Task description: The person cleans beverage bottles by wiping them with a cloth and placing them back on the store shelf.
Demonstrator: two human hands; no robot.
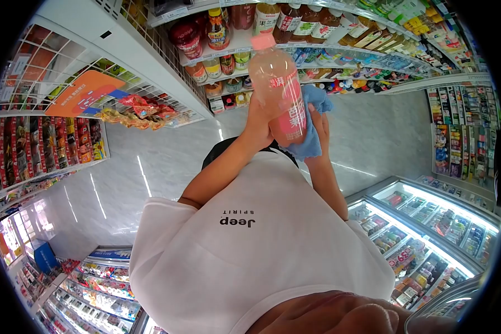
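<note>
A large clear bottle of pale pink drink (274, 69) with a pink cap and a pink label is held up in front of my chest, slightly tilted. My left hand (257, 121) is wrapped round its left side, and most of the fingers are hidden behind it. On the bottle's right side lies a blue cloth (309, 142), bunched up and touching the label. My right hand (320, 131) grips this cloth, its fingers against the outer side.
Ahead are shelves (239, 42) full of bottled drinks. A wire rack (133, 83) with hanging snack packets stands at the left. Lit refrigerated cases (423, 239) stand at the lower right, and more stocked shelves (462, 131) at the right. Grey floor (373, 133) lies between.
</note>
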